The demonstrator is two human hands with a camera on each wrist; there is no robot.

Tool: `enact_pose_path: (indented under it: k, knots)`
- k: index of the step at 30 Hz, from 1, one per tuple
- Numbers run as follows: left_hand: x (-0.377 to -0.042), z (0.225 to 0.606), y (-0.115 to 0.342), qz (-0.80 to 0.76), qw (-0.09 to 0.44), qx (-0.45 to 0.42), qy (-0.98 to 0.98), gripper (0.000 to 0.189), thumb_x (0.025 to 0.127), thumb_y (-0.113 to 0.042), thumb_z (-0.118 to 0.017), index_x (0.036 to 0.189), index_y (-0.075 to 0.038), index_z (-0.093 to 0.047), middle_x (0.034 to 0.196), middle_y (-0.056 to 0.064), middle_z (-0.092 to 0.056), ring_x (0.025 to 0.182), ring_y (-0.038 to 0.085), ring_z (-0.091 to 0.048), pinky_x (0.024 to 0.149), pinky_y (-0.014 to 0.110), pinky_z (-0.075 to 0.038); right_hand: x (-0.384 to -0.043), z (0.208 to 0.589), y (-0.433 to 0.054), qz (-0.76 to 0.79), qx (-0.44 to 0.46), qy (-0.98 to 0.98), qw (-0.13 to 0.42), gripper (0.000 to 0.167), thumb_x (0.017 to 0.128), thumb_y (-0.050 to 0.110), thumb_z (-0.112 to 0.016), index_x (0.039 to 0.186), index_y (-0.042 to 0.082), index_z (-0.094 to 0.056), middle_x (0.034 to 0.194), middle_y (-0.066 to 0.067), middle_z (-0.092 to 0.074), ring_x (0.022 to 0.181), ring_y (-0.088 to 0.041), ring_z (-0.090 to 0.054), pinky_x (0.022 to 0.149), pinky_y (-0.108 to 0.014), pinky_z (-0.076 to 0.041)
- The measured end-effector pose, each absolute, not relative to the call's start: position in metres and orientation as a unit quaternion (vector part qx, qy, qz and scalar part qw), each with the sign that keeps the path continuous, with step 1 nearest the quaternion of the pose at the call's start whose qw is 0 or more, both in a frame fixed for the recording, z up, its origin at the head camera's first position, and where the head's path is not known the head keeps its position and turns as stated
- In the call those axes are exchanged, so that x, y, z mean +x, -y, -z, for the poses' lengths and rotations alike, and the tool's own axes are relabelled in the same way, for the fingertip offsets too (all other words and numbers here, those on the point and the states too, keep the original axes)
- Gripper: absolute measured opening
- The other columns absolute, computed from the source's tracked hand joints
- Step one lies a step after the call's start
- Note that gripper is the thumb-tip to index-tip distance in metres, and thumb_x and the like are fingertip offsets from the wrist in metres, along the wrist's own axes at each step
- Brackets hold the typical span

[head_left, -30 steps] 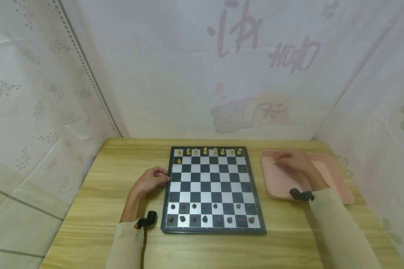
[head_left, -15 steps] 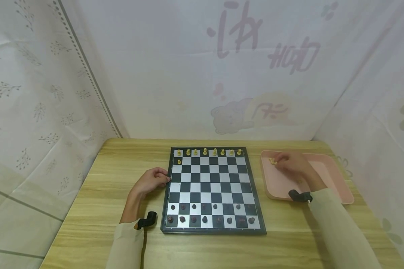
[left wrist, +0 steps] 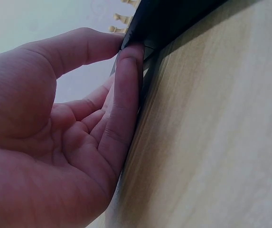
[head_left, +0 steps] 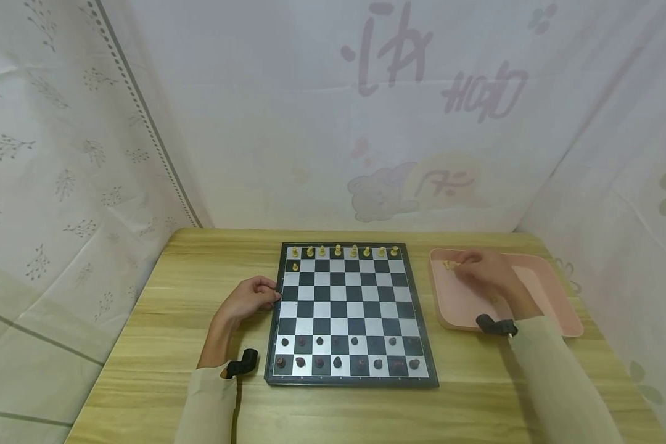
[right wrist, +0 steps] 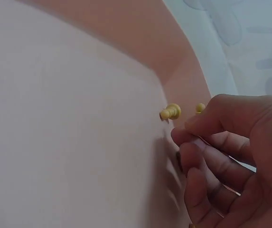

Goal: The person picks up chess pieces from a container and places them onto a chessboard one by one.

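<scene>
My left hand (head_left: 251, 296) pinches the left edge of the chessboard (head_left: 269, 361). In the left wrist view the thumb (left wrist: 90, 45) lies above the board's edge, and a finger (left wrist: 124, 99) lies against its side. My right hand (head_left: 485, 271) is over the pink tray (head_left: 568, 311), its fingertips beside small yellow chess pieces (head_left: 449, 265). Close to the thumb, in the right wrist view, a yellow pawn (right wrist: 170, 112) lies against the tray wall. Another yellow piece (right wrist: 200, 108) is partly hidden behind that hand. Whether the fingertips hold a piece is unclear.
Yellow pieces (head_left: 338, 250) line the board's far row, with one yellow pawn (head_left: 295, 267) in front at left. Dark pieces (head_left: 337, 362) fill the two near rows. The wooden table (head_left: 194, 277) ends at a white printed cloth (head_left: 288, 123).
My right hand stays over the tray, its fingers shifting slightly beside the yellow pieces, which also shift a little. The left hand has not visibly moved.
</scene>
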State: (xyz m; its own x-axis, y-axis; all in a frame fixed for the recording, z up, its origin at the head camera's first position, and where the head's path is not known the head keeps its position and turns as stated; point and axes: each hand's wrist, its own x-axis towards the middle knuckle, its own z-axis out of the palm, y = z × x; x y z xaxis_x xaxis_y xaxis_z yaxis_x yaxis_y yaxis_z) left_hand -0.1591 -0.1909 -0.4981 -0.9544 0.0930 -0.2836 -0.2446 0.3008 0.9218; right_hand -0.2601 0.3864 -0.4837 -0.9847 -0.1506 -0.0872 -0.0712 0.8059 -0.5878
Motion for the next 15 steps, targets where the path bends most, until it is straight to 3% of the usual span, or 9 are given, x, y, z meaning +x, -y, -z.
enact_pose_path:
  k: [6, 15]
  knots:
    - [-0.1593, 0.4977, 0.1903, -0.585, 0.142, -0.049, -0.797, 0.03, 0.1, -0.002, -0.076, 0.124, 0.01, -0.064, 0.096, 0.013, -0.072, 0.085, 0.02, -0.068, 0.078, 0.03, -0.059, -0.2565, 0.4849, -0.3844, 0.326, -0.033, -0.943, 0.06, 0.037, 0.1, 0.03, -0.082, 0.122, 0.002, -0.075, 0.112, -0.015, -0.077, 0.106, -0.033, -0.066, 0.085, -0.039, -0.05]
    - [-0.1604, 0.4999, 0.1923, -0.586, 0.141, -0.048, -0.797, 0.027, 0.101, -0.001, -0.075, 0.123, 0.009, -0.064, 0.095, 0.011, -0.071, 0.085, 0.019, -0.068, 0.078, 0.03, -0.059, -0.2559, 0.4802, -0.3767, 0.344, -0.047, -0.937, 0.045, 0.04, 0.102, 0.029, -0.082, 0.128, -0.001, -0.076, 0.116, -0.021, -0.077, 0.105, -0.032, -0.068, 0.079, -0.026, -0.052]
